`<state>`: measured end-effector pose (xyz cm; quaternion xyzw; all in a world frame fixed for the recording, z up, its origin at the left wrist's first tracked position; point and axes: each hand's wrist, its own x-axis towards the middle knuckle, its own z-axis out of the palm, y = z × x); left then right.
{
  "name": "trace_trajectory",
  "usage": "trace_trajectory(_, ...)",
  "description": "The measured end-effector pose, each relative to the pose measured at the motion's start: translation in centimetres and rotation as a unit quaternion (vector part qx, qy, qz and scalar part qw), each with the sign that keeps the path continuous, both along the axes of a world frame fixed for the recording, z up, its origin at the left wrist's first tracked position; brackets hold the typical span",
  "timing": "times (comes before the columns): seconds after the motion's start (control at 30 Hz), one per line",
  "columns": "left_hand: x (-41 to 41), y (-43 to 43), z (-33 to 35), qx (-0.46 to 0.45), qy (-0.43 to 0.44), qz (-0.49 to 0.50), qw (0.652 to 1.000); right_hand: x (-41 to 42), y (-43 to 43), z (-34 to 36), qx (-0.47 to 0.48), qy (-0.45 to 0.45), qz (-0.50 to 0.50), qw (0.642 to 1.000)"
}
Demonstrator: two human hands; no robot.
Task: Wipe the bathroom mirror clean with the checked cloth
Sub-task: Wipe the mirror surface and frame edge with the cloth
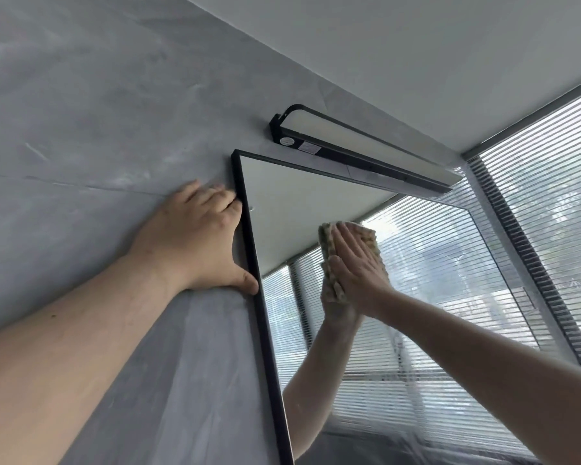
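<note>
A black-framed mirror (282, 203) hangs on a grey wall and reflects the ceiling and window blinds. My right hand (358, 263) lies flat against the glass in the mirror's upper middle, pressing a beige checked cloth (371, 238) onto it. The cloth shows around my fingers and along the thumb side. My left hand (198, 236) rests flat on the wall beside the mirror's left frame edge, fingers spread, thumb touching the frame. It holds nothing. The reflection of my right forearm appears lower in the glass.
A black bar lamp (359, 149) is fixed to the wall just above the mirror's top edge. A window with horizontal blinds (544, 203) fills the right side. The grey marbled wall (81, 146) stretches to the left.
</note>
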<state>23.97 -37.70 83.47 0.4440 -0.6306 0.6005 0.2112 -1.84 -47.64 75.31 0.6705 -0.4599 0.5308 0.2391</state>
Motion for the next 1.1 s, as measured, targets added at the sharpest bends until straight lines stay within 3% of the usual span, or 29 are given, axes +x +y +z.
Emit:
trace_trajectory(0.13,-0.1,0.2,-0.1,0.013,0.012,0.006,1.000,5.2,3.0,-1.9,-0.058,0.140,0.017,0.988)
trace_trajectory(0.23,-0.1,0.4,-0.4,0.024,0.012,0.010,1.000,5.9,3.5,-1.9,-0.069,0.146,0.041,0.986)
trace_trajectory(0.53,0.0,0.2,-0.6,0.017,0.009,0.003,1.000,-1.0,-1.8,3.4,-0.021,-0.075,-0.001,0.997)
trace_trajectory(0.67,0.2,0.0,-0.6,0.011,0.011,-0.017,1.000,-6.3,-5.0,2.7,0.004,-0.220,-0.023,0.975)
trace_trajectory(0.77,0.2,-0.1,-0.5,0.006,0.007,-0.028,1.000,-8.1,-6.4,1.7,0.007,-0.299,0.017,0.954)
trace_trajectory(0.93,0.3,-0.3,-0.5,-0.003,0.004,-0.039,0.999,-7.3,-5.9,1.1,-0.005,-0.303,0.027,0.953)
trace_trajectory(1.1,0.4,-0.2,-0.9,-0.001,0.007,-0.056,0.998,-4.8,-4.0,0.1,0.005,-0.232,0.019,0.972)
